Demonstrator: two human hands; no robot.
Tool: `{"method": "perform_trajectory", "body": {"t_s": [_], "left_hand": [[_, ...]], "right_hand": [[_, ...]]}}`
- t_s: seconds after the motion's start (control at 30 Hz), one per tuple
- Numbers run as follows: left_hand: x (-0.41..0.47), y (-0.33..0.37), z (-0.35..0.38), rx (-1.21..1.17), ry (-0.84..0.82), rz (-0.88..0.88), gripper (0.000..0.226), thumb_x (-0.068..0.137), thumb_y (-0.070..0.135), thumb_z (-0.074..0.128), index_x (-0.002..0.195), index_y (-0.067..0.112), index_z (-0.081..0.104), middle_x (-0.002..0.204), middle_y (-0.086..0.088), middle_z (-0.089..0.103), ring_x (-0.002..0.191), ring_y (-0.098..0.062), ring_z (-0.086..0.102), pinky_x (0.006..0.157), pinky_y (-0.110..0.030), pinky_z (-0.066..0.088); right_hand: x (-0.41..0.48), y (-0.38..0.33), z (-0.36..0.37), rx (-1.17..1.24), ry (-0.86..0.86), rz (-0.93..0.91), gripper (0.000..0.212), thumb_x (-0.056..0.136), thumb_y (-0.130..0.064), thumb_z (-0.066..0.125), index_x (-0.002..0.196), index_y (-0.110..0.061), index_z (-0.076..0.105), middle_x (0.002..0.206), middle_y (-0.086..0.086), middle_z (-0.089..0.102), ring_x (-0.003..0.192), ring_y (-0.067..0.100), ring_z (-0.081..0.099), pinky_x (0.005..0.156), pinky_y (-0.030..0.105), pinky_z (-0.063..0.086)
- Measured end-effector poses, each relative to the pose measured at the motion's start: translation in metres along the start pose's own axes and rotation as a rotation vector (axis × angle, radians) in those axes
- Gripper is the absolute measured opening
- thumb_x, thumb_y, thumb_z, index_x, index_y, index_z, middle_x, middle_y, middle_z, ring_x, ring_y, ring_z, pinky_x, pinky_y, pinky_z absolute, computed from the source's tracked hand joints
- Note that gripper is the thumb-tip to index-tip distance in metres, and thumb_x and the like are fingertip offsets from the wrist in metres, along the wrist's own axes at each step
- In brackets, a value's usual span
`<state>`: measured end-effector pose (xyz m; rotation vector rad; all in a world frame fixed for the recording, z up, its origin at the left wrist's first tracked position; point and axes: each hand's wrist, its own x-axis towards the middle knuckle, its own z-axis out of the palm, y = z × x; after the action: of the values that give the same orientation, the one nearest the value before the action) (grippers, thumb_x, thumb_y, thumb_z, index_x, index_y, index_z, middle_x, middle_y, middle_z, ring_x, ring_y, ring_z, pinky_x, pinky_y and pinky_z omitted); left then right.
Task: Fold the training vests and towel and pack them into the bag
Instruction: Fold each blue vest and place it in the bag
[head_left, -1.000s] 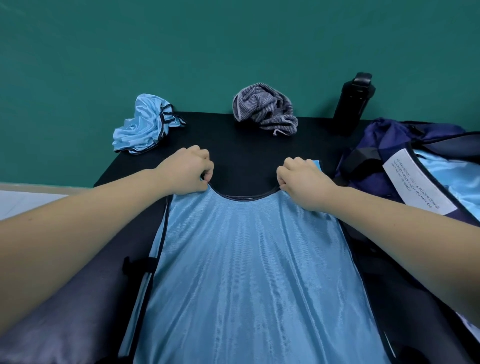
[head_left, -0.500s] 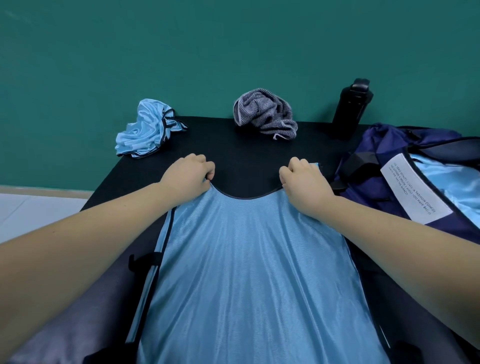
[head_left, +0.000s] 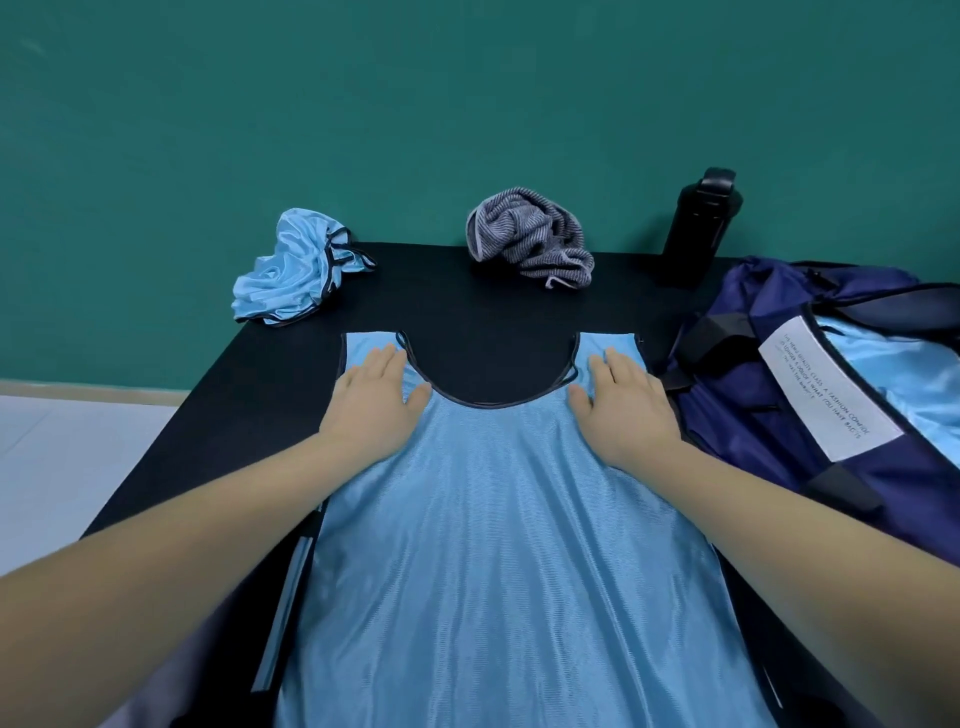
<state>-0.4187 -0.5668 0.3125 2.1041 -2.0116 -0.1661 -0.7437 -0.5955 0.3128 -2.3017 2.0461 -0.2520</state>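
Note:
A light blue training vest (head_left: 498, 545) with dark trim lies spread flat on the black table (head_left: 467, 306), neck opening away from me. My left hand (head_left: 376, 400) presses flat on its left shoulder strap, fingers straight. My right hand (head_left: 621, 400) presses flat on the right strap the same way. A second light blue vest (head_left: 293, 273) sits crumpled at the table's far left. A grey striped towel (head_left: 530, 236) is bunched at the far middle. The navy bag (head_left: 810, 374) lies open at the right, with light blue fabric inside and a white label.
A black bottle (head_left: 698, 226) stands at the far edge, between the towel and the bag. A teal wall runs behind the table. Pale floor shows beyond the table's left edge.
Both hands have let go of the vest's shoulder straps, which now lie flat on the table, and the palms rest open on them. The view has tilted slightly.

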Motion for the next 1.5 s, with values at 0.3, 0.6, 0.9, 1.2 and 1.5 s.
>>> {"method": "perform_trajectory", "body": {"t_s": [0.3,0.6,0.9,1.2,1.5], "left_hand": [[0.028,-0.034,-0.017,0.102,-0.082,0.031,0.065,0.105,0.070,0.019,0.167,0.048,0.018,0.177,0.008,0.012,0.163,-0.013,0.007,0.132,-0.049,0.004],[0.054,-0.062,-0.038,0.244,-0.005,0.016,0.061,0.111,0.057,0.012,0.169,0.039,0.014,0.178,-0.002,0.010,0.164,-0.024,0.007,0.130,-0.050,0.015],[-0.060,0.002,-0.037,0.030,-0.021,0.122,0.057,0.111,0.041,0.047,0.162,0.018,0.040,0.175,-0.008,0.025,0.160,-0.029,0.026,0.124,-0.048,0.030],[-0.109,-0.030,-0.012,0.150,-0.008,0.084,0.062,0.109,0.052,0.006,0.169,0.038,0.018,0.176,0.011,0.017,0.164,-0.017,0.013,0.130,-0.043,0.017],[-0.050,-0.054,-0.024,0.175,-0.088,0.009,0.057,0.113,0.046,0.008,0.169,0.041,-0.001,0.177,0.018,0.000,0.165,-0.020,0.004,0.131,-0.047,0.014]], "right_hand": [[0.011,0.000,-0.010,-0.008,-0.056,0.030,0.079,0.105,-0.067,0.017,0.170,-0.021,0.018,0.178,0.003,0.009,0.164,0.019,0.003,0.132,0.043,0.007],[0.042,0.007,-0.009,-0.029,-0.052,0.050,0.079,0.104,-0.067,0.019,0.169,-0.021,0.021,0.177,0.006,0.012,0.163,0.022,0.008,0.131,0.044,0.011],[-0.038,-0.029,-0.023,0.037,0.005,-0.125,0.070,0.110,-0.059,0.026,0.168,-0.019,0.024,0.176,0.009,0.016,0.162,0.028,0.013,0.130,0.045,0.015],[-0.100,-0.024,-0.007,0.015,-0.079,-0.121,0.082,0.101,-0.078,0.011,0.170,-0.034,0.011,0.179,-0.003,0.001,0.164,0.021,-0.004,0.132,0.045,0.003],[-0.040,-0.028,-0.006,0.037,-0.105,-0.058,0.087,0.096,-0.082,0.013,0.169,-0.036,0.013,0.179,-0.002,0.003,0.164,0.019,-0.004,0.132,0.048,-0.002]]}}
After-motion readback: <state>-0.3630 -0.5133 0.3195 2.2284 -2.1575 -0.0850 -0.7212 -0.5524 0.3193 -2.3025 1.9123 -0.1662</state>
